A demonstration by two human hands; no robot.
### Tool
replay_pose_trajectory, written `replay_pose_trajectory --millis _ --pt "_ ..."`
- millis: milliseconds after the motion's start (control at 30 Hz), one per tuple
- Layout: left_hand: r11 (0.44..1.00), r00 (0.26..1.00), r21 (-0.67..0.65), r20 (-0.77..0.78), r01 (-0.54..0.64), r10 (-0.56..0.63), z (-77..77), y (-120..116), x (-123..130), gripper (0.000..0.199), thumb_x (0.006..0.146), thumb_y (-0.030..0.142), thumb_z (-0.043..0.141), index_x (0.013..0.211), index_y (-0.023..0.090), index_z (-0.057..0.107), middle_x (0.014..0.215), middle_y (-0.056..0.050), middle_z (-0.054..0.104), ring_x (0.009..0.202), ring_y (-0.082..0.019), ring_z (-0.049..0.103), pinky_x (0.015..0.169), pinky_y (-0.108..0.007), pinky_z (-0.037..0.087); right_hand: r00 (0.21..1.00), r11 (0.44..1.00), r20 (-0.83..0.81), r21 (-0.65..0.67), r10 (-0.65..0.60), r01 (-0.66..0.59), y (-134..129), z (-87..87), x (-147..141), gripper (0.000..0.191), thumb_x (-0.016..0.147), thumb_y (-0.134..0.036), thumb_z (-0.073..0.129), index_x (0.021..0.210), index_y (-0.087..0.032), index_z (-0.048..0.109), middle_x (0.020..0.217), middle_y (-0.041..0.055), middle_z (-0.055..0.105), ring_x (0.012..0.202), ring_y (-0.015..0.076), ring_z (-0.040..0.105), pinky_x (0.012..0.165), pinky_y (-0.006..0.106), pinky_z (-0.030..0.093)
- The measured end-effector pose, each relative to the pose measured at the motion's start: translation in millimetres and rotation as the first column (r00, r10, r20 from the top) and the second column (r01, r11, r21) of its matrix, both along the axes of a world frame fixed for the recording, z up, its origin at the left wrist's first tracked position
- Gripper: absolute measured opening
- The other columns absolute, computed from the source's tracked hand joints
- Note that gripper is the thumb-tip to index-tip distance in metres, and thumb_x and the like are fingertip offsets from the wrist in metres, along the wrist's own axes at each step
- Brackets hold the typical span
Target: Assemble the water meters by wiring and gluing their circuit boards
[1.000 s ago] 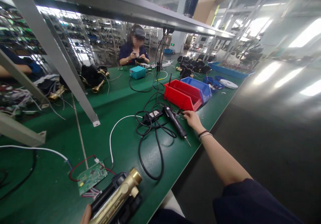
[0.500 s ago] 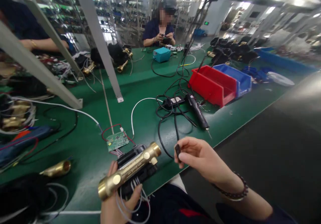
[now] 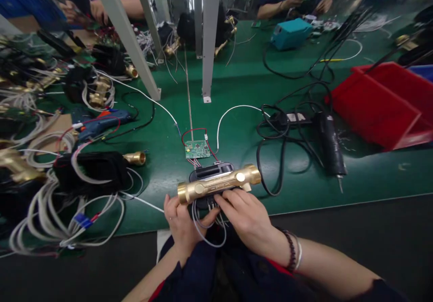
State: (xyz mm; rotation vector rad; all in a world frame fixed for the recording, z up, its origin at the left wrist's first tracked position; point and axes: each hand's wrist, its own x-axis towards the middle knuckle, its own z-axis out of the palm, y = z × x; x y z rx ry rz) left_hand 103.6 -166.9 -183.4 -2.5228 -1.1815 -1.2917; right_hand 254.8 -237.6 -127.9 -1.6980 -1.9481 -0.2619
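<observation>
A brass pipe body [image 3: 219, 184] with threaded ends lies across a black housing [image 3: 207, 172] near the bench's front edge. My left hand [image 3: 184, 223] is closed around its left end and underside, the thumb by the looped grey cables [image 3: 203, 235]. My right hand [image 3: 248, 216] is closed, its fingertips pressed to the housing just below the brass pipe, where the cables come out. The small black part in its fingers is mostly hidden there. Behind the housing lies a green circuit board [image 3: 197, 149], joined to it by thin wires.
A black electric screwdriver [image 3: 329, 144] and its coiled cord lie right, before a red bin [image 3: 375, 106]. Brass-and-black assemblies with cables [image 3: 98, 171] and a blue glue gun [image 3: 103, 124] sit left. Metal posts [image 3: 208, 40] rise from the bench; co-workers' hands [image 3: 294, 0] show beyond.
My right hand has brought the small black part from the right to the housing under the brass pipe. The pipe has turned more level. The view has swung left and down.
</observation>
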Motion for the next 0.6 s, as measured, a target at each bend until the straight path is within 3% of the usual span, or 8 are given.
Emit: replay_pose_trajectory --millis 133,267,333,600 --pt "0.999 0.998 0.040 0.061 0.028 -0.031 0.2 -2 0 0.045 0.074 0.054 0.068 0.089 0.015 0.051 0.091 -0.007 0.045 0.090 -0.022 0.049 0.096 -0.042 0.039 0.999 0.999 0.009 0.005 0.047 -0.047 -4 -0.3 2 0.040 0.097 -0.016 0.028 0.097 -0.007 0.067 0.086 0.0098 0.069 0.079 0.0195 0.058 0.065 0.030 0.046" --pt "0.986 0.993 0.116 -0.004 0.116 -0.116 11.0 -5 0 0.015 0.077 0.030 0.072 0.082 0.022 0.061 0.081 -0.001 0.045 0.078 -0.015 0.048 0.090 -0.033 0.036 0.996 0.997 -0.034 0.015 0.083 -0.082 -5 -1.0 3 0.036 0.096 -0.014 0.031 0.097 -0.007 0.067 0.087 0.0103 0.070 0.078 0.0191 0.058 0.067 0.031 0.045" --pt "0.976 0.986 0.148 -0.070 0.162 -0.153 15.5 -5 0 0.012 0.076 0.023 0.073 0.085 0.025 0.065 0.079 -0.001 0.050 0.077 -0.015 0.047 0.086 -0.031 0.035 0.994 0.996 -0.064 0.009 0.086 -0.085 -4 -0.7 3 0.035 0.096 -0.014 0.033 0.096 -0.007 0.066 0.088 0.0102 0.070 0.076 0.0188 0.058 0.066 0.031 0.045" --pt "0.971 0.981 0.146 -0.075 0.187 -0.178 15.3 4 1 0.010 0.079 0.030 0.071 0.087 0.025 0.067 0.071 0.000 0.057 0.075 -0.016 0.048 0.080 -0.032 0.034 0.983 0.995 -0.155 0.002 0.099 -0.100 -1 -5.3 3 0.029 0.093 -0.011 0.036 0.095 -0.007 0.065 0.088 0.0105 0.071 0.070 0.0183 0.057 0.062 0.031 0.045"
